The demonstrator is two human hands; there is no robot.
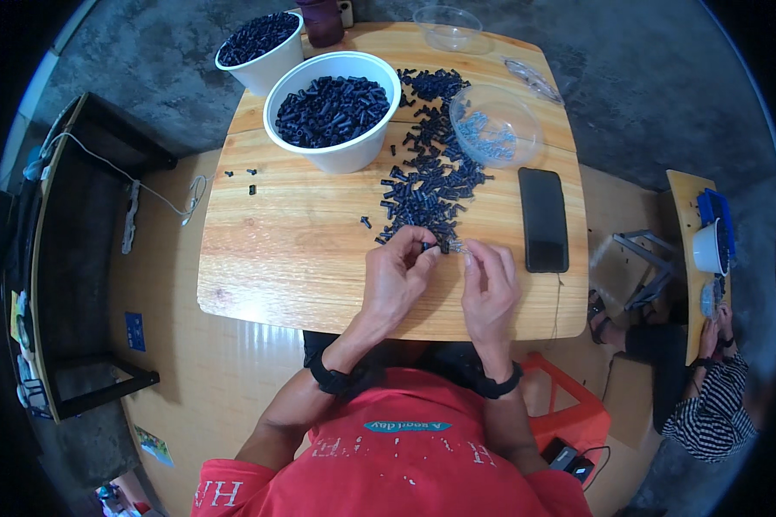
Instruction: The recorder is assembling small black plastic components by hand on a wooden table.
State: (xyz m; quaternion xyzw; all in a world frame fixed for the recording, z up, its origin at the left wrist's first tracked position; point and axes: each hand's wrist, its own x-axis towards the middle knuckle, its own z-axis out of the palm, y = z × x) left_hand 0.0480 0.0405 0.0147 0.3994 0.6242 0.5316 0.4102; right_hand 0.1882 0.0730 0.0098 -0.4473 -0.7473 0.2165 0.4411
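My left hand (395,274) is closed in a pinch around a small black plastic piece (426,246), low over the front of the wooden table (302,284). Close on its right, my right hand (491,280) has thumb and fingers pressed together; what they hold is too small to make out. Between the two hands are thin silvery bits (457,247). Just beyond my fingertips, a long pile of black plastic pieces (431,185) runs toward the far side. A clear plastic bowl (530,133) with small silvery parts stands right of the pile.
Two white tubs (341,159) (276,73) full of black pieces stand at the far left, near a dark cup (322,24). A black phone (544,220) lies at the right. Another clear container (448,33) is at the back. Another person (707,396) works at a side table.
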